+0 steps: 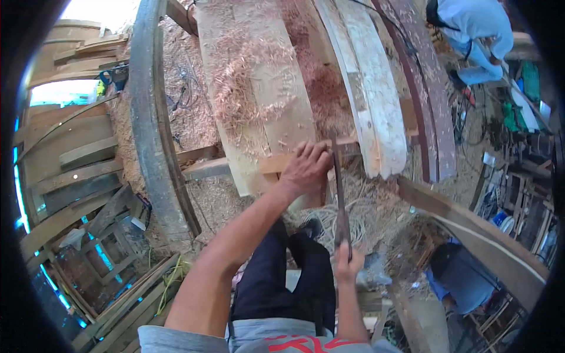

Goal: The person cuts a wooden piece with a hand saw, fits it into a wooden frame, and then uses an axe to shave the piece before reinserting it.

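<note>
My right hand (348, 263) is wrapped around the handle of a handsaw (339, 203), low in front of my body. Its long narrow blade points away from me and passes just right of my left hand (309, 166). The fingers of that left hand are curled over a light wooden board (275, 163), gripping it near its right end beside the blade. This board lies across the near end of a wide plank (271, 115) strewn with curled shavings.
Long timbers stand on both sides: a grey beam (152, 135) left, whitish (379, 106) and reddish-brown (421, 88) ones right. Coiled rope (365, 215) lies near my feet. A person in a light shirt (475, 26) bends at upper right. Another timber (471, 226) slants across lower right.
</note>
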`<act>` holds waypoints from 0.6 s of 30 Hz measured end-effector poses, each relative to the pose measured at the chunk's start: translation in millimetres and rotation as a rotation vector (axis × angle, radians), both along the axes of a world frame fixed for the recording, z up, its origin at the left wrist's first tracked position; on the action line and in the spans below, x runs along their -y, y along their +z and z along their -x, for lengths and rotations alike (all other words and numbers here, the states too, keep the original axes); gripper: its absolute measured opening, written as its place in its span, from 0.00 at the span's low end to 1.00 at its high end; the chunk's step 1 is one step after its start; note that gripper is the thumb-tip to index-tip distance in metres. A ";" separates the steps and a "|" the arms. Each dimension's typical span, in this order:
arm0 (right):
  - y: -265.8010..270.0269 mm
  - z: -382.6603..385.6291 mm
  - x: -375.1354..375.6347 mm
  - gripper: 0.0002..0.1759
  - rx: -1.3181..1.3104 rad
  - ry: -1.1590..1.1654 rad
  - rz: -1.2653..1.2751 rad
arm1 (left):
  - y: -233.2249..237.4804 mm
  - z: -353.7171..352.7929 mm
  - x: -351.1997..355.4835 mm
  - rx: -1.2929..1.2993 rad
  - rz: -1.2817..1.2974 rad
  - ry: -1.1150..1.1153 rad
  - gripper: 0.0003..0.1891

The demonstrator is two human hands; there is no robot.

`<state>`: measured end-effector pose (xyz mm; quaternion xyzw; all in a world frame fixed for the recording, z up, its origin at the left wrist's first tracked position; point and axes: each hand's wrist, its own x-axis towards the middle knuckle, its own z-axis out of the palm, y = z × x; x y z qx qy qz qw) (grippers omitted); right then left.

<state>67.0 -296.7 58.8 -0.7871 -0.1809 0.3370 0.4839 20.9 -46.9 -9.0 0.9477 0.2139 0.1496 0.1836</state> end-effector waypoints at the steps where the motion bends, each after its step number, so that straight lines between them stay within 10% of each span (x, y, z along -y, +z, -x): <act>1: -1.2 -4.8 4.2 0.29 -0.022 -0.003 0.010 | -3.8 -1.0 0.5 0.020 0.013 -0.008 0.30; 14: -12.7 -27.4 -78.4 0.25 0.101 0.030 0.086 | -1.3 4.0 -4.2 -0.017 -0.042 -0.031 0.22; 18: -7.2 0.8 48.3 0.26 -0.119 -0.208 -0.083 | -1.3 7.1 6.6 0.058 0.107 0.019 0.25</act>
